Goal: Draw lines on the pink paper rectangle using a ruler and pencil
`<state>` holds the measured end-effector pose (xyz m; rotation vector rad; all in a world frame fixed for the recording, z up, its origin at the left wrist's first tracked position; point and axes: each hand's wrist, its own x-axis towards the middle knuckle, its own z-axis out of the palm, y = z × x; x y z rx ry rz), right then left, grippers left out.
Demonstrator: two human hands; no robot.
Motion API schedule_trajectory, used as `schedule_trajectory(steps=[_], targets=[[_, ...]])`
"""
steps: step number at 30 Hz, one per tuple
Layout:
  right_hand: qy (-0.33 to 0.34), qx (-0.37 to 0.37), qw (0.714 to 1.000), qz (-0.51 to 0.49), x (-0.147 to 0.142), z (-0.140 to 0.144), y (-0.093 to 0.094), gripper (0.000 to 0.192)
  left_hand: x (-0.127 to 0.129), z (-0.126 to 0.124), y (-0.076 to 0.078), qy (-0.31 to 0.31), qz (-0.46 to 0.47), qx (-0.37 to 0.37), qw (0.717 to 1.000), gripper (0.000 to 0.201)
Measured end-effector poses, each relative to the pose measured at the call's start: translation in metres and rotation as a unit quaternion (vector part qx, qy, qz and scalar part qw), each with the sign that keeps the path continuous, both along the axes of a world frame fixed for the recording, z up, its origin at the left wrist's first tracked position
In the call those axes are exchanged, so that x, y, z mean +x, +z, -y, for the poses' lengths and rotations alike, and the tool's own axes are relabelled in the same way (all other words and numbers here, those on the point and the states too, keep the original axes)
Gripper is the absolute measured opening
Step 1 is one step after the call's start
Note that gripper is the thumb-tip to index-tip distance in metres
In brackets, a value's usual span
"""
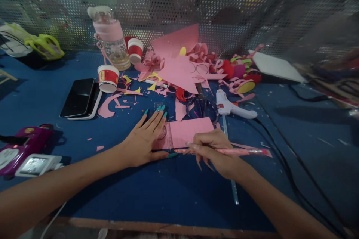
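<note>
Your left hand point(144, 140) lies flat, fingers spread, pressing a clear ruler point(165, 134) onto a pink paper rectangle point(188, 131) in the middle of the blue table point(168, 190). Your right hand point(214, 153) is closed around a pink pen point(238, 152), its tip at the paper's near edge, just beside the ruler.

The paper looks thin and light; it will likely slide or curl unless held down, so the flat palm over the ruler's left end seems the right place to bear on it. The ruler appears stiff and smooth, apt to slip on paper if pressure eases. The pen is slim and rigid, held near its writing end between thumb and fingers.

Beyond the paper lie pink scraps point(179, 69), a white glue gun point(231, 106) and scissors point(200, 104), close enough to snag a sleeve or a sheet. Two red-and-white paper cups point(108, 78) and a pink water bottle point(110, 37) stand to the left rear, with two phones point(80, 97) beside them. A perforated metal screen point(224, 3) backs the table.
</note>
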<state>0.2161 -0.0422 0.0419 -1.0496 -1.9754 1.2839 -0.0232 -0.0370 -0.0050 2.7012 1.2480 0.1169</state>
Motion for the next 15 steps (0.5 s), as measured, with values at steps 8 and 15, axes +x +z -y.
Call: schedule_trajectory(steps=[8, 15], targets=[[-0.200, 0.225, 0.953, 0.035, 0.010, -0.013, 0.003, 0.032, -0.001, 0.000, -0.001, 0.006, 0.011, 0.015, 1.000, 0.101], [-0.276, 0.350, 0.864, 0.234, 0.027, -0.042, -0.025, 0.026, -0.001, 0.001, -0.004, 0.033, 0.027, 0.053, 0.998, 0.104]])
